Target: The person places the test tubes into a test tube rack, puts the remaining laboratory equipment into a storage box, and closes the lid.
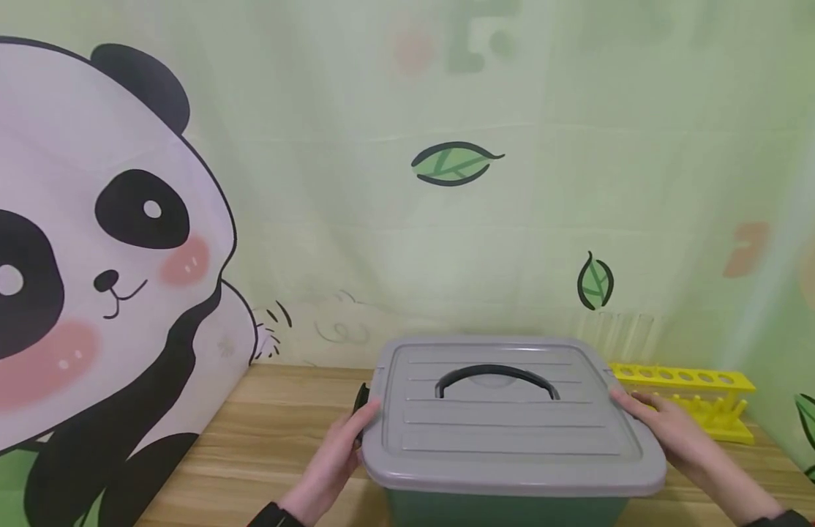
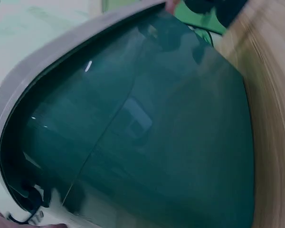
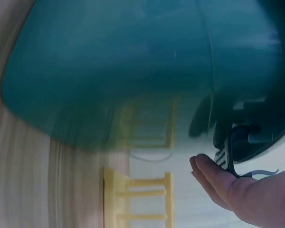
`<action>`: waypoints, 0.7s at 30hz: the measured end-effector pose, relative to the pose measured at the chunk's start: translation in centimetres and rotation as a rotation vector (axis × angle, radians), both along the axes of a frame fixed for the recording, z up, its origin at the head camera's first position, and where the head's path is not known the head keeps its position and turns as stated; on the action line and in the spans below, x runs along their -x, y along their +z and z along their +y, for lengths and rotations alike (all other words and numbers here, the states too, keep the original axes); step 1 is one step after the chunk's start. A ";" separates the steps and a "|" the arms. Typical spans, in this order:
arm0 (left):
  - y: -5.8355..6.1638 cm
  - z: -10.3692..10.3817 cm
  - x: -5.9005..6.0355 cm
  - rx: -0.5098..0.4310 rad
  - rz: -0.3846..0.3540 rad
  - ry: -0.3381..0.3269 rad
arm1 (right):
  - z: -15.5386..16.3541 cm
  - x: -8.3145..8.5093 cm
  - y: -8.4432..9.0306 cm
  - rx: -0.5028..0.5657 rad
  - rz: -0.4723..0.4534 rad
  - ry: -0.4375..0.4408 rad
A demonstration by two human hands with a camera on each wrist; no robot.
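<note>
A storage box with a grey lid (image 1: 506, 432) and a dark green body (image 1: 506, 509) stands on the wooden table. On top of the lid lies a black carrying handle (image 1: 496, 370). My left hand (image 1: 338, 446) grips the box's left side, thumb at the lid's edge, beside a black latch (image 1: 361, 399); its fingers are mostly hidden. On the opposite side my right hand (image 1: 671, 428) holds the lid's edge with the thumb on top. In the right wrist view, its fingertips touch the black side latch (image 3: 224, 156) below the rim.
Behind the right hand stands a yellow test tube rack (image 1: 717, 410) with several clear tubes (image 1: 625, 337) at its back. A green cloth backdrop (image 1: 355, 219) with a printed panda and leaves hangs behind the wooden table (image 1: 276, 410).
</note>
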State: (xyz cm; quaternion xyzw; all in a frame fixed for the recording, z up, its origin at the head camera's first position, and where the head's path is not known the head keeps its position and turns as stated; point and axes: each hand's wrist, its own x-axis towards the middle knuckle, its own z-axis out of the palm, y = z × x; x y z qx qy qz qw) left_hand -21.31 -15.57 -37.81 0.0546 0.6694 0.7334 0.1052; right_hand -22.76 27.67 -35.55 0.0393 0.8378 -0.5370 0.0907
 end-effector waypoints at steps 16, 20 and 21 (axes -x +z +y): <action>0.6 0.6 -0.1 0.029 0.137 0.171 | -0.5 -0.3 0.6 -0.216 0.128 -0.044; 0.7 0.7 -0.2 0.083 0.169 0.172 | -0.9 -0.5 0.8 -0.349 0.272 -0.029; 0.8 0.8 -0.2 0.110 0.181 0.174 | -1.0 -0.5 0.8 -0.381 0.309 -0.027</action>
